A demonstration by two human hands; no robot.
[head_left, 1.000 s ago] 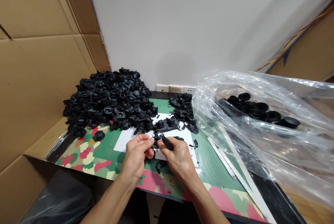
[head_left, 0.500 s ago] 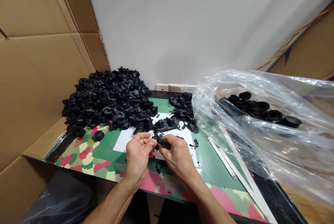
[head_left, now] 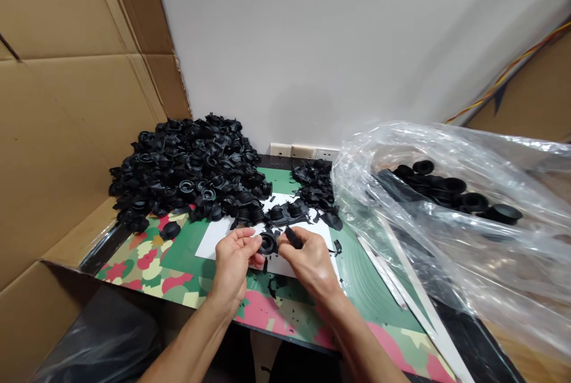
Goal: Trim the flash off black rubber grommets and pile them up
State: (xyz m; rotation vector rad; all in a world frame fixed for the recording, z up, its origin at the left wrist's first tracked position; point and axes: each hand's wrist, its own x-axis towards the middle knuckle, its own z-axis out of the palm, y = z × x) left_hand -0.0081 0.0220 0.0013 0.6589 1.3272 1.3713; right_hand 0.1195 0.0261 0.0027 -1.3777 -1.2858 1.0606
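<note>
My left hand (head_left: pixel 232 258) pinches a round black rubber part (head_left: pixel 267 243) over the white sheet (head_left: pixel 214 237), its open ring facing me. My right hand (head_left: pixel 310 261) is closed around a small black tool (head_left: pixel 293 236) whose tip sits at the part's right edge. A thin black strip hangs below the part. Both hands hover just above the table's green mat (head_left: pixel 178 249). A big heap of black rubber parts (head_left: pixel 187 172) lies behind my left hand. A smaller pile of black trimmings (head_left: pixel 314 190) lies behind my right hand.
A clear plastic bag (head_left: pixel 446 234) holding several black parts (head_left: pixel 450 192) fills the right side. Cardboard (head_left: pixel 66 103) walls the left. A camouflage-pattern cover (head_left: pixel 147 267) lines the near table edge, strewn with black scraps. A black bag (head_left: pixel 102 341) hangs below at left.
The rubber part has turned in my left hand so its round opening faces me. My right hand with the tool shifted slightly right and up.
</note>
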